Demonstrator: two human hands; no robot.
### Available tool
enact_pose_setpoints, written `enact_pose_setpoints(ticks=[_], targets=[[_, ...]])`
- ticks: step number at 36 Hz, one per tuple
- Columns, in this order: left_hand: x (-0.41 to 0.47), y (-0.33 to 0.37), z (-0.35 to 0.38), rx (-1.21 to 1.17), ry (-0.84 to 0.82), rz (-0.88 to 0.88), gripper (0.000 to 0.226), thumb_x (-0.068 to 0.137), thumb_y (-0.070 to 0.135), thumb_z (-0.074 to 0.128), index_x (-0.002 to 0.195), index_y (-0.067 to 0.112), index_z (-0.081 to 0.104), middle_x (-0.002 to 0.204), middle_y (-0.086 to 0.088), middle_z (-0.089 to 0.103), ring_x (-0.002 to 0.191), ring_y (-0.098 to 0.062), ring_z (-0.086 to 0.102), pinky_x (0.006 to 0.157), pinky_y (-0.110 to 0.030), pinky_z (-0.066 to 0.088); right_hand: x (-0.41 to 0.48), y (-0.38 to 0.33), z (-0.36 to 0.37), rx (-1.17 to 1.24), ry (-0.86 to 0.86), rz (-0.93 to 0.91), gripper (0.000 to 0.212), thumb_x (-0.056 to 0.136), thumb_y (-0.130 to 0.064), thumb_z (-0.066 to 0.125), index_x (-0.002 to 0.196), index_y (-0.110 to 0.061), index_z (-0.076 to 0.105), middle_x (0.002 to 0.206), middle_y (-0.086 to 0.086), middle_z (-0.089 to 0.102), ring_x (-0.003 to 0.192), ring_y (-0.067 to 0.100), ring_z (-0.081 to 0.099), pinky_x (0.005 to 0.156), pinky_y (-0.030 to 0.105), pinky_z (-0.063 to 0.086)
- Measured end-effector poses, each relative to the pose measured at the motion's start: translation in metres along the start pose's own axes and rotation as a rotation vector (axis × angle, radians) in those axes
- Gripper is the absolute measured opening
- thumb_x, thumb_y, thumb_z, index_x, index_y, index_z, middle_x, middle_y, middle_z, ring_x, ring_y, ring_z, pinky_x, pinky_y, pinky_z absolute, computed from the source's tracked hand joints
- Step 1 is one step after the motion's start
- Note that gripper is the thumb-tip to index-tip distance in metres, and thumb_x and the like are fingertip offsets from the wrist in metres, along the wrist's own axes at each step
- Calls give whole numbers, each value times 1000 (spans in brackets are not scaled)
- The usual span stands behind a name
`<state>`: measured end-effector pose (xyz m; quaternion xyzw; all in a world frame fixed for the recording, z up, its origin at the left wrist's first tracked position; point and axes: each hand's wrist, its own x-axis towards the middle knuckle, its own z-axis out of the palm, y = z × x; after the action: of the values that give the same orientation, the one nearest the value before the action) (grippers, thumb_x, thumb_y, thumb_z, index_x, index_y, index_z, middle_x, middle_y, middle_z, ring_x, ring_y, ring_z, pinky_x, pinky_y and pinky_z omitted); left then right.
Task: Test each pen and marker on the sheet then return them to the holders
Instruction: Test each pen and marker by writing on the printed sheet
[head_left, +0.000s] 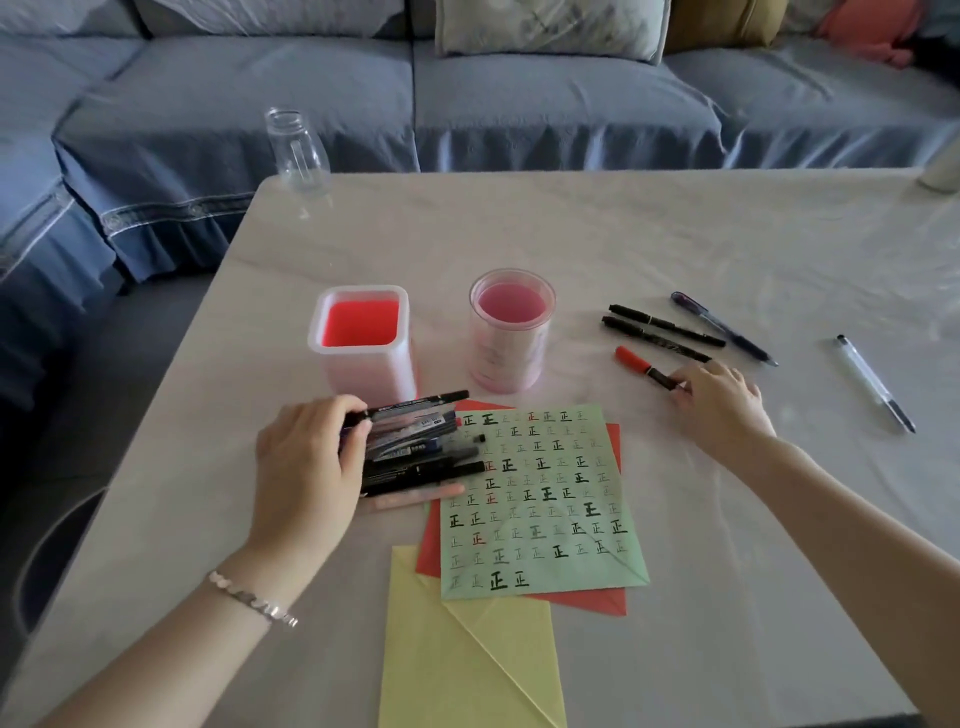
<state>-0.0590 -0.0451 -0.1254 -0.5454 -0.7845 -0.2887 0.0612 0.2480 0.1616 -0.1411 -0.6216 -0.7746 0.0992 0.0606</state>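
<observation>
Right grip (714, 402) narrow, fingertips pinching the black barrel end of the red-capped marker (647, 368); marker flat on the tabletop (675, 234), not lifted. Its long axis runs from my fingers up and to the left, red cap pointing toward the round holder (511, 332). Left grip (311, 457) is curled over the butt ends of the pen bundle (421, 447), a stack lying side by side, tips pointing right and overlapping the left edge of the green sheet (540, 499). Sheet is already well covered with test marks and sits between my two hands. Square holder (363, 338) stands just beyond the bundle, nearer my left. Two black markers (660, 330) and a dark pen (727, 330) lie just past the red-capped one; a clear pen (875, 384) lies well off to the right. Judgement: the right hand owns the next pick; sheet lies down and left of it.
</observation>
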Motion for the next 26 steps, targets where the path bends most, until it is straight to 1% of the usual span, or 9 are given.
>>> enact_pose_setpoints(ticks=[4,7,11,15,17,18,21,23,26], targets=[[4,-14,8,27,-36,-34,23,81,20,49,90,10,67,90,-7,64,87,-33,57,81,-37,34,-30,-14,-8,219,25,-11,22,93,-17,45,112,-14,57,119,10,48,97,30,51,82,38,44],[2,-5,5,-39,-17,33,33,84,22,44,99,4,67,99,-10,64,93,-28,55,88,-34,36,-56,-32,-20,278,46,-130,21,92,-16,50,109,-13,60,103,2,49,81,25,53,73,36,46],[-7,28,-5,-246,-89,244,40,88,25,46,116,0,60,114,-10,60,108,-17,48,97,-28,36,-91,-60,-39,352,-66,-316,20,89,-17,55,106,-19,66,91,-10,52,74,10,54,66,23,42],[-19,51,-6,-223,-235,515,45,93,37,42,129,10,46,128,-4,55,120,-15,44,104,-30,30,-121,-87,-56,439,-244,-425,19,86,-19,60,103,-25,69,88,-19,54,75,1,53,62,15,42],[-23,59,-5,-198,-262,577,38,94,37,38,124,14,46,117,-2,61,109,-14,50,97,-29,34,-130,-96,-62,519,-297,-443,18,83,-18,64,93,-33,69,87,-15,59,73,0,56,63,11,42],[-25,63,-5,-217,-269,577,33,95,36,36,119,16,47,108,-1,64,100,-14,52,90,-27,37,-133,-99,-66,590,-324,-430,21,82,-16,66,86,-36,68,86,-14,62,69,3,58,64,13,45],[-32,70,-9,-350,-299,511,30,100,36,27,109,17,48,91,2,59,83,-11,50,75,-22,40,-139,-106,-77,1045,-399,-255,15,73,-6,71,73,-21,70,65,2,69,58,10,63,63,24,53],[-36,74,-12,-427,-302,450,33,100,36,26,107,15,49,89,2,57,80,-8,48,72,-18,39,-142,-109,-79,1310,-386,-153,13,66,-4,77,66,-14,69,60,8,67,56,15,62,57,21,51],[-40,81,-17,-519,-377,372,40,98,40,28,109,12,55,91,0,59,82,-13,52,70,-26,43,-149,-119,-69,1303,-342,-140,18,66,-19,79,65,-13,61,50,2,55,45,13,48,47,19,42]])
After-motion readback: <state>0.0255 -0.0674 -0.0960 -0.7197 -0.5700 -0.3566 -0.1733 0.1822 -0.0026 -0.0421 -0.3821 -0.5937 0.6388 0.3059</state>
